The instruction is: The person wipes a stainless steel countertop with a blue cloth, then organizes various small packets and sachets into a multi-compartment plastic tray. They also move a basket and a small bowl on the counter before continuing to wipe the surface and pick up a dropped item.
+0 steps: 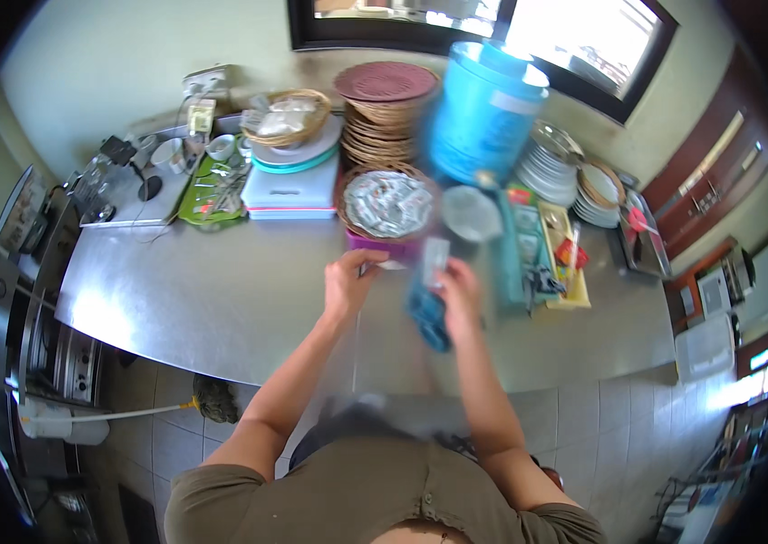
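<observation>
My left hand (348,282) is above the steel table (220,285), its thumb and fingertips pinching a small white piece (393,265) too blurred to name. In my right hand (460,294) is a pale, flat packet (435,260), held upright and blurred. A crumpled blue cloth (428,318) lies on the table just beside and below that hand. Beyond both hands a wicker basket (350,216) is heaped with small printed packets (387,202); a purple container (363,243) shows beneath it. Right of the basket stands a translucent round tub (471,214).
Along the wall are cutting boards (292,190), a green tray (204,214) of cutlery, stacked wicker plates (380,129), a blue water dispenser (489,112) and white plates (547,170). Teal (511,251) and yellow (571,296) trays hold small items at right. A broom (214,398) lies on the floor.
</observation>
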A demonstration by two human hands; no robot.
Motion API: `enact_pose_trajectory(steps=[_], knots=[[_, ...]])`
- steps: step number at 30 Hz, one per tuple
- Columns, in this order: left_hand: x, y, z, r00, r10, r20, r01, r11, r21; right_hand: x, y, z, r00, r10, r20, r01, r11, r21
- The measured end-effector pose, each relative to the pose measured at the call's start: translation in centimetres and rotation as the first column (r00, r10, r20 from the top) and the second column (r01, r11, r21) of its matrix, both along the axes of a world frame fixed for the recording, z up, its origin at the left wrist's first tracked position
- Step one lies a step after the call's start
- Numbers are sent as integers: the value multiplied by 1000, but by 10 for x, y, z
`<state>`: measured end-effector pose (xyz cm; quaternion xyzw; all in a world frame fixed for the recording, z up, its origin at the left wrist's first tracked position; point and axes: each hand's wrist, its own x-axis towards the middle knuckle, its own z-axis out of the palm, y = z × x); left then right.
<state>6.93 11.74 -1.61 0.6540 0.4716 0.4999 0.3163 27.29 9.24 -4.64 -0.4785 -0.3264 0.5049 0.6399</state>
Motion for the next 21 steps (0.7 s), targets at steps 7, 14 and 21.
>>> enact_pose_trajectory(steps=[7,14,21], knots=[[8,112,-1,941,230,-248,-115,908,404,-40,108,13,993,-71,94,46,966,253],[28,60,-8,967,119,-225,-28,929,369,-25,18,-17,938,-171,301,146,984,104],[95,-23,-15,956,-182,-231,243,932,270,26,-122,-23,889,-340,308,375,925,-62]])
